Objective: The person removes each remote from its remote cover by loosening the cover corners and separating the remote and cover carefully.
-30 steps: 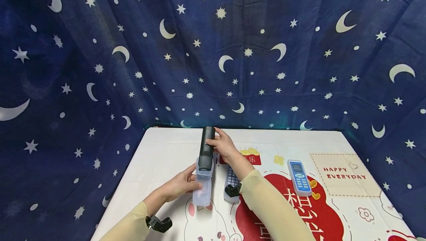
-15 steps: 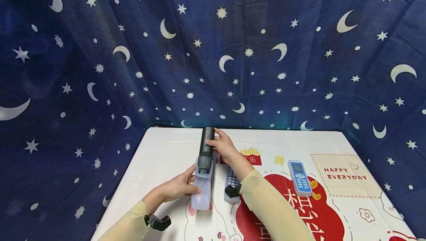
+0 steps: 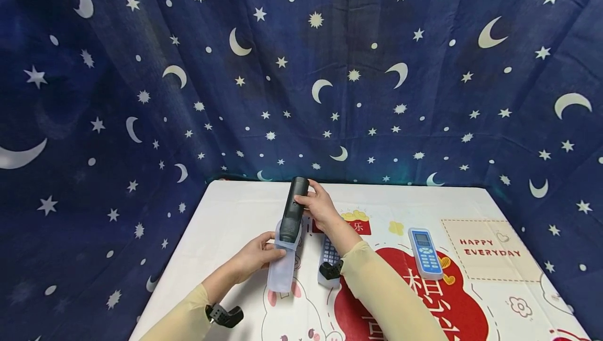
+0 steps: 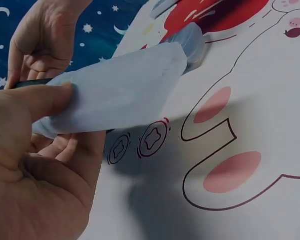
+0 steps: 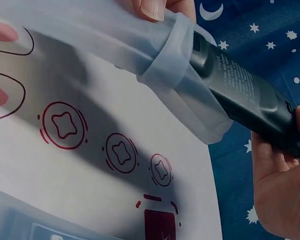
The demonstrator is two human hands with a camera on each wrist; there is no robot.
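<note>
Left grip [image 3: 253, 258] pinching cover [image 3: 281, 274], right grip [image 3: 321, 209] farther forward, holding black device [image 3: 293, 215]

In the head view the tablecloth [image 3: 228, 210] is bright and evenly lit, while the curtain [image 3: 61, 95] looks darker toward the left edge. Both wrist views are dimmer and bluish. Soft-edged shadows lie on the tablecloth beside my left hand [image 4: 44, 175] and below the plastic cover [image 5: 104, 37]; small print on the black remote [image 5: 240, 82] is too soft to read.

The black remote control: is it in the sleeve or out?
Partly in: the remote control has one end inside the sleeve; the right hand holds the exposed end.
</note>
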